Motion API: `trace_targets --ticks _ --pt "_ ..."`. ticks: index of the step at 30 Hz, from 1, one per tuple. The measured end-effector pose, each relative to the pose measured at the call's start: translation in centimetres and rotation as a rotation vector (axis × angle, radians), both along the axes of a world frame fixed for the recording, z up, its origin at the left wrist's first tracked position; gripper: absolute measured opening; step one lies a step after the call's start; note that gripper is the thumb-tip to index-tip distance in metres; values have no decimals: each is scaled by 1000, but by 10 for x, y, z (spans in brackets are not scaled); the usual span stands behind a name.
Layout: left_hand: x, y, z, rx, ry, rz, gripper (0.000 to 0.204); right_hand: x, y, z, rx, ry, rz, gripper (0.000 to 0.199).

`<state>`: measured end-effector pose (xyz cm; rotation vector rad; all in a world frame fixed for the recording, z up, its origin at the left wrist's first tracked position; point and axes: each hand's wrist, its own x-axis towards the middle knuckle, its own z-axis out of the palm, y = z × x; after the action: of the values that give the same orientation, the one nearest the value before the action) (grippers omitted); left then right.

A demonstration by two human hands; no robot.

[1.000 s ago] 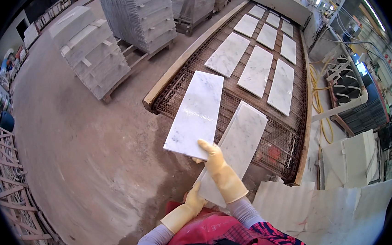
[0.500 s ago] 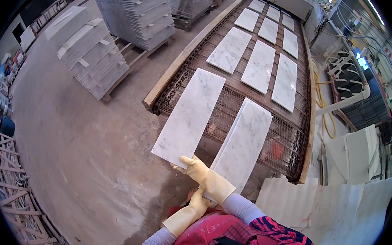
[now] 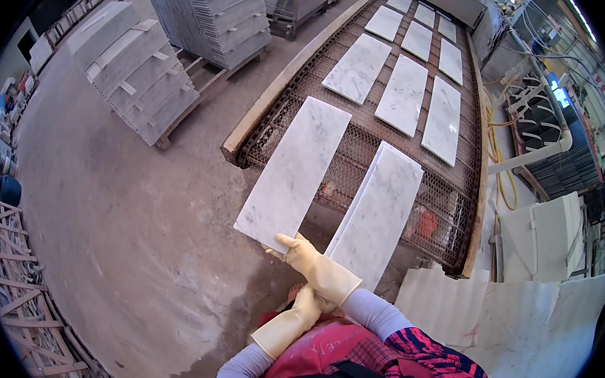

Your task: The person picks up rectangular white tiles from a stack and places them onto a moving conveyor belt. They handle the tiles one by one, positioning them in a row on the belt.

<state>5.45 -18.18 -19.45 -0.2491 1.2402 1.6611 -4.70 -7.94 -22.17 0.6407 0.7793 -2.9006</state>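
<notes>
My right hand (image 3: 299,254), in a cream rubber glove, crosses over to the near end of a long white marble slab (image 3: 296,167). Its thumb lies on top and its fingers go under the edge. This slab's far end rests on a mesh conveyor (image 3: 335,136), while the near end sticks out toward me. To its right, a second marble slab (image 3: 382,213), seemingly with another beneath it, also overhangs the conveyor. My left hand (image 3: 297,321), gloved alike, passes below my right wrist near that slab's close end. Its fingers are hidden there.
Several more marble slabs (image 3: 401,94) lie in rows farther up the conveyor. Stacked slabs stand on pallets (image 3: 212,22) at the far left. A yellow hose (image 3: 506,180) and pale sheets (image 3: 443,303) are on the right. Wooden crate frames (image 3: 25,288) line the left edge.
The whole view has shifted slightly, so the slabs and conveyor sit a little higher in the picture. My right hand keeps its grip on the left slab.
</notes>
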Motion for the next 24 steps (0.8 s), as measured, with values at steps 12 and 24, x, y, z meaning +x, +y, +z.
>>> trace_targets --ticks 12,24 --pt "0 1 -23 230 -475 234 43 -1 -6 22 -123 -40 -52 52" --pt "-13 -8 -155 -483 2132 -988 49 33 -8 40 85 -87 -140 54"
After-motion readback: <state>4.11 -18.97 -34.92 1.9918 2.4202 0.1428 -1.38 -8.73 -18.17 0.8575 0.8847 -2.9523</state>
